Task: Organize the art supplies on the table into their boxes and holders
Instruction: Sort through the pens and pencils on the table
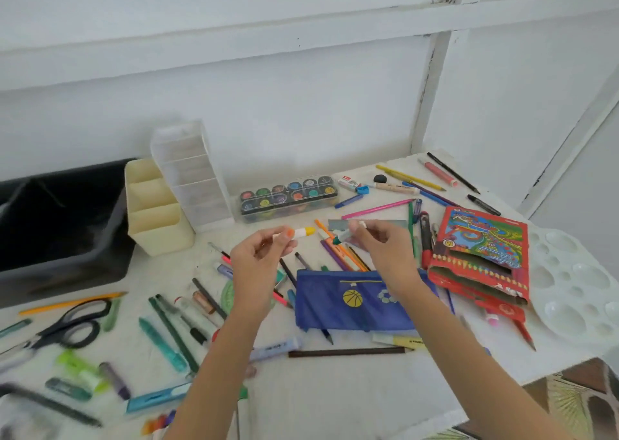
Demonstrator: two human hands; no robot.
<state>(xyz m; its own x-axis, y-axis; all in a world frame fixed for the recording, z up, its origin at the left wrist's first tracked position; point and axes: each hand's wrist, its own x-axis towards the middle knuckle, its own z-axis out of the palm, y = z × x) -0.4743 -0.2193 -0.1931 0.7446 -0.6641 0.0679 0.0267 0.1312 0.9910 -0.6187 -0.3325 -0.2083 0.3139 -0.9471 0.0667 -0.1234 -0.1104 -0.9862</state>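
Art supplies [174, 335] lie scattered over nearly the whole white table [335, 389], from the lower left of the frame to the upper right. The only bare stretch is at bottom centre, between the two forearms. The table's corner shows at lower right. A white wall closes off the back, with a dark bin [60, 225], a cream holder [157, 218] and a clear drawer unit [191, 178] standing along it at left and a paint set [288, 196] at centre.

The bin is cut off by the left frame edge and a white palette [569, 282] by the right. The lower left corner is blurred, so the things beyond the scissors [67, 325] are hard to name. The forearms cover some pens and part of a blue pencil case [351, 300]. A red pencil box [482, 255] lies open just right of it.

Both hands are raised at frame centre. The left hand [258, 255] has curled fingers and pinches a yellow-capped marker [303, 232] by its end. The right hand [378, 248] pinches a green-tipped marker [343, 237] the same way.
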